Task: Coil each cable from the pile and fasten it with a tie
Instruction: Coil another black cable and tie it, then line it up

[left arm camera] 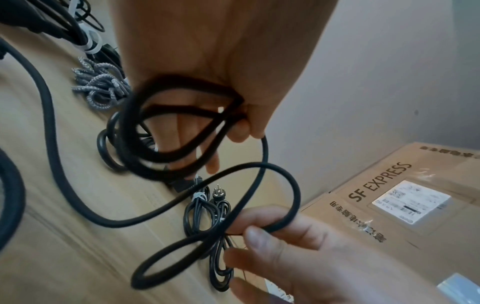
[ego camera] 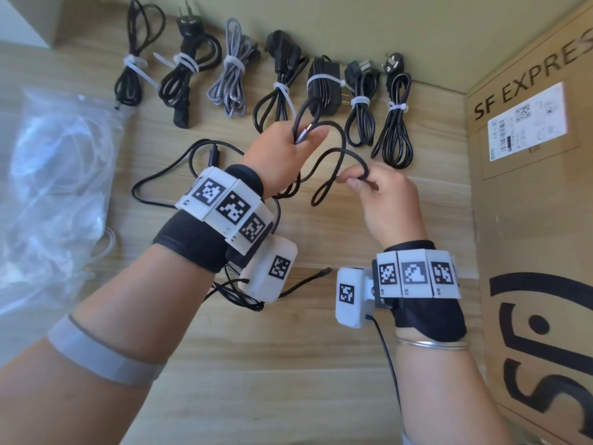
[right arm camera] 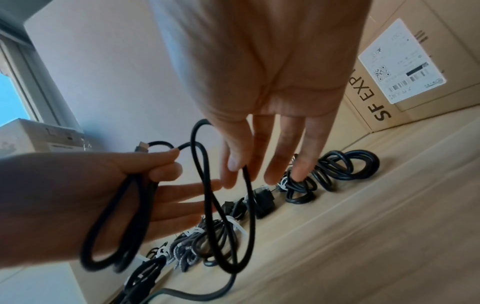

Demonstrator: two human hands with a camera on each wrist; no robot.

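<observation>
A thin black cable hangs in loops between my two hands above the wooden table. My left hand pinches several loops of it between thumb and fingers, with the silver plug end sticking out; its other fingers are straight. My right hand pinches one bend of the same cable between thumb and forefinger, the other fingers hanging straight. The cable's free part trails down to the table under my left wrist.
A row of several coiled cables fastened with white ties lies along the far wall. A clear bag of white ties sits at the left. A large cardboard box marked SF EXPRESS stands at the right.
</observation>
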